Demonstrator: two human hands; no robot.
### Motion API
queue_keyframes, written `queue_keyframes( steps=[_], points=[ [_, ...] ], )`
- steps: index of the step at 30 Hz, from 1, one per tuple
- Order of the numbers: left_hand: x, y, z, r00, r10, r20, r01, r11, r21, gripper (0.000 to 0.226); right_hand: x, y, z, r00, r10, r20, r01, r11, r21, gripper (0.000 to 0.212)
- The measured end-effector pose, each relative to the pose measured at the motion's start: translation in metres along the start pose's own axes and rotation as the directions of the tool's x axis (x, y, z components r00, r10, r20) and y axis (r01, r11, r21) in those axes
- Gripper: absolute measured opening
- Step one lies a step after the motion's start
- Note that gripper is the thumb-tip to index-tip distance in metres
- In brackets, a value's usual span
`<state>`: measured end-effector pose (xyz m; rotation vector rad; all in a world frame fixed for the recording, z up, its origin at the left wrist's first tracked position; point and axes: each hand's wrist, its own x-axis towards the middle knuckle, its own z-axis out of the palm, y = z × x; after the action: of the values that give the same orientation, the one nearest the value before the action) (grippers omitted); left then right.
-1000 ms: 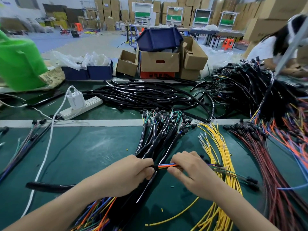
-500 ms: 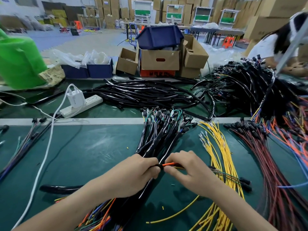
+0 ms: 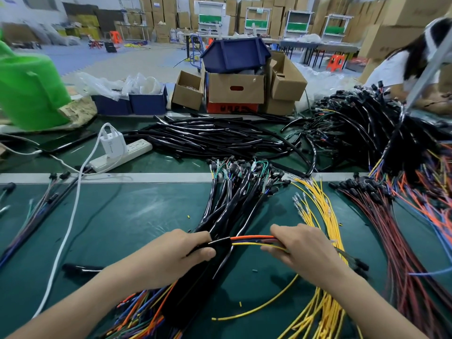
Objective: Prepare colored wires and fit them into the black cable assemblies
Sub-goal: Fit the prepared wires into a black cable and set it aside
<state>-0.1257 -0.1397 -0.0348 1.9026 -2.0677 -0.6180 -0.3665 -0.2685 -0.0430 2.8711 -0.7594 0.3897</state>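
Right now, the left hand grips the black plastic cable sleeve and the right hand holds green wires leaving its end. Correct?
Not quite: the head view shows orange and yellow wires, not green. The left hand does grip the black plastic cable sleeve; the right hand holds the wires.

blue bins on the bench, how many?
3. One blue bin sits upside down atop the middle cardboard box. A second bin and third bin sit side by side left of the boxes, under plastic bags. More may hide behind boxes.

You have a green bucket [image 3: 31,94] far left | white power strip [image 3: 138,148] with a charger [image 3: 111,143] plugged in | blue bin [image 3: 234,55] atop your cardboard box [image 3: 236,88]
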Motion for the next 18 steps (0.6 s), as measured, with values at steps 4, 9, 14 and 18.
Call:
queue_keyframes(
  steps=[4,9,14,18],
  points=[
    [0.005,0.014,0.005,0.997,0.057,0.045,-0.061,0.994,0.094,0.025,0.006,-0.008,0.002,0.993,-0.114,0.024,0.116,0.987,-0.114,0.041],
    [0.014,0.029,0.011,0.995,0.096,0.004,-0.096,0.991,0.088,0.024,0.013,-0.019,-0.006,0.991,-0.134,-0.015,0.133,0.988,-0.075,0.038],
    [0.013,0.031,0.01,0.996,0.088,-0.002,-0.088,0.994,0.07,0.027,0.011,-0.014,-0.003,0.994,-0.102,-0.045,0.102,0.995,-0.005,0.035],
    [0.011,0.027,0.006,0.999,0.042,0.001,-0.042,0.995,0.095,0.031,0.007,-0.001,-0.004,0.997,-0.077,-0.032,0.08,0.993,0.092,0.029]
  ],
)
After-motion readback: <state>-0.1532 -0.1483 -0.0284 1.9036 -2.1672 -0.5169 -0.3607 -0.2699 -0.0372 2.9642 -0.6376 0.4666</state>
